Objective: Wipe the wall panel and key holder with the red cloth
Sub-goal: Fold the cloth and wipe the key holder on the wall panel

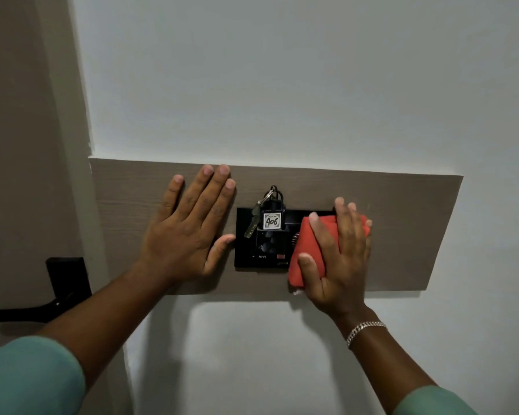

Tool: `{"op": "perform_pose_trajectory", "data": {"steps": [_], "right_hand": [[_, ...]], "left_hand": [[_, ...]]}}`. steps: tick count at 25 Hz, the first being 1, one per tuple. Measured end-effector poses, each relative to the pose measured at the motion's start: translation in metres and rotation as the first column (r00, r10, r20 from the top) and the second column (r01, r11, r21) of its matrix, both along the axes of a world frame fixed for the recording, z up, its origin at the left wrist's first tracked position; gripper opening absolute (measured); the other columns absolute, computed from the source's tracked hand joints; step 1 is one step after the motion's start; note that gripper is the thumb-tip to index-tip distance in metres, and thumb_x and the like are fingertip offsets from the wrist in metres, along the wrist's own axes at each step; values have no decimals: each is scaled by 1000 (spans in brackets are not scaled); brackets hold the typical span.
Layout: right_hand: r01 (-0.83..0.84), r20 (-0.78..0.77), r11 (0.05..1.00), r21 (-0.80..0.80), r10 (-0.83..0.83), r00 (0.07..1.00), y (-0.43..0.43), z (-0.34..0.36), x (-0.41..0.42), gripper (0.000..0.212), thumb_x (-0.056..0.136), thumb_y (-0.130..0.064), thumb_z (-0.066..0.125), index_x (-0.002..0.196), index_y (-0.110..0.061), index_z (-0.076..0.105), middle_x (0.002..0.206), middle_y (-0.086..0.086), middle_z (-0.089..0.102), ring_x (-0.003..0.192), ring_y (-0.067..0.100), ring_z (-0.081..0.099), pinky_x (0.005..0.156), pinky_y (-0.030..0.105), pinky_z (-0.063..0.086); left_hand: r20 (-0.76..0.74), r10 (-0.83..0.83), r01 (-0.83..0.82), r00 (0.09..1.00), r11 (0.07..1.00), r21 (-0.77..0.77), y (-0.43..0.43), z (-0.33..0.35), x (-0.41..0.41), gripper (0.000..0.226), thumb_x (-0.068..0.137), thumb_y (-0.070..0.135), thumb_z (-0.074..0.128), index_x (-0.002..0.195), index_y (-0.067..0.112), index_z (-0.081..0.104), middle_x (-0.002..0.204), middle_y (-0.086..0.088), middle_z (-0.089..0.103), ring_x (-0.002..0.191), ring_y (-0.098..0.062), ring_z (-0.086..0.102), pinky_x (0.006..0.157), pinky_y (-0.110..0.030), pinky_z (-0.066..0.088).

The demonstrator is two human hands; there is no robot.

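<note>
A long brown wood-grain wall panel (402,223) is fixed across a white wall. At its middle sits a black key holder (246,253) with a key and a white tag marked 406 (272,220) hanging from a hook. My right hand (339,259) presses a folded red cloth (304,250) flat against the right part of the key holder and the panel beside it. My left hand (186,229) lies flat on the panel left of the key holder, fingers spread, thumb touching the holder's left edge.
At the far left a brown door surface carries a black lever handle (63,283). White wall (282,85) surrounds the panel above and below. A silver bracelet (364,332) circles my right wrist.
</note>
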State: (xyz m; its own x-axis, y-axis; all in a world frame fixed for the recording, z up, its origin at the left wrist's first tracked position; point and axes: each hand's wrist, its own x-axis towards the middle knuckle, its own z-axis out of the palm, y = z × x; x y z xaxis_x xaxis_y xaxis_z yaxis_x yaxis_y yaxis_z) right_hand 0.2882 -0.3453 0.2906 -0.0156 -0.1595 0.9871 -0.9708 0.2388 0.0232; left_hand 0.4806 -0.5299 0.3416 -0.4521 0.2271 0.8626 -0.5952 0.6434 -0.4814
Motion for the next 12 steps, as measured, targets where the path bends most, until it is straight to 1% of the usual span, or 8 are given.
{"op": "perform_pose_trajectory", "data": {"steps": [2, 3, 6, 7, 8, 10, 11, 12], "right_hand": [[25, 167, 995, -101, -8, 986, -13, 11, 14, 54, 100, -53, 34, 150, -32, 37, 164, 11, 23, 155, 31, 16, 125, 58, 10], [32, 158, 993, -116, -13, 987, -18, 12, 17, 54, 100, -53, 34, 151, -33, 35, 164, 11, 23, 155, 31, 16, 125, 57, 8], [23, -99, 1000, 2, -23, 995, -6, 0, 6, 57, 99, -53, 38, 151, -31, 35, 160, 16, 26, 153, 37, 21, 123, 62, 13], [13, -105, 1000, 14, -11, 994, -2, -1, 2, 56, 99, -53, 38, 150, -29, 37, 160, 17, 26, 152, 37, 22, 122, 63, 15], [11, -49, 1000, -14, -12, 999, -4, 2, 2, 55, 99, -53, 37, 149, -29, 39, 160, 17, 26, 152, 37, 22, 122, 63, 16], [25, 154, 994, -107, -8, 988, -16, 10, 12, 54, 100, -53, 35, 149, -30, 39, 163, 15, 24, 154, 33, 19, 124, 59, 13], [31, 172, 993, -113, -11, 985, -20, 11, 17, 54, 100, -52, 35, 149, -30, 39, 163, 14, 24, 155, 32, 18, 125, 58, 11], [35, 103, 996, -82, -26, 994, -19, 8, 17, 55, 100, -51, 36, 150, -29, 38, 162, 13, 25, 154, 34, 19, 125, 59, 11]], "left_hand": [[1, -13, 13, 1000, 1000, -8, 0, 1, 0, 77, 95, 49, 35, 156, 5, 19, 164, -13, 15, 154, -28, 11, 124, -50, 7], [-2, -21, 21, 1000, 1000, -10, 1, 2, -2, 77, 95, 50, 35, 156, 5, 18, 164, -13, 14, 154, -28, 11, 124, -49, 6], [4, -25, 25, 1000, 1000, 10, 3, 2, 1, 77, 96, 51, 34, 156, 5, 19, 163, -14, 15, 153, -27, 12, 123, -50, 7], [11, -17, 16, 1000, 1000, 10, 2, 1, 2, 77, 96, 51, 34, 156, 5, 19, 163, -14, 15, 153, -28, 13, 123, -51, 9], [18, -7, 7, 1000, 1000, 10, 1, 2, 2, 77, 96, 51, 33, 156, 5, 19, 163, -15, 16, 153, -28, 13, 122, -52, 11], [27, -14, 13, 1000, 1000, 19, 2, 2, 1, 77, 96, 52, 32, 156, 5, 18, 163, -15, 15, 153, -30, 14, 121, -54, 14], [25, -21, 21, 999, 1000, 23, 2, 1, 1, 77, 96, 52, 33, 156, 5, 18, 163, -15, 15, 153, -30, 14, 121, -55, 14], [22, -25, 25, 999, 999, 24, 1, 1, 1, 77, 96, 52, 33, 156, 5, 18, 163, -15, 15, 153, -30, 13, 121, -55, 14]]}}
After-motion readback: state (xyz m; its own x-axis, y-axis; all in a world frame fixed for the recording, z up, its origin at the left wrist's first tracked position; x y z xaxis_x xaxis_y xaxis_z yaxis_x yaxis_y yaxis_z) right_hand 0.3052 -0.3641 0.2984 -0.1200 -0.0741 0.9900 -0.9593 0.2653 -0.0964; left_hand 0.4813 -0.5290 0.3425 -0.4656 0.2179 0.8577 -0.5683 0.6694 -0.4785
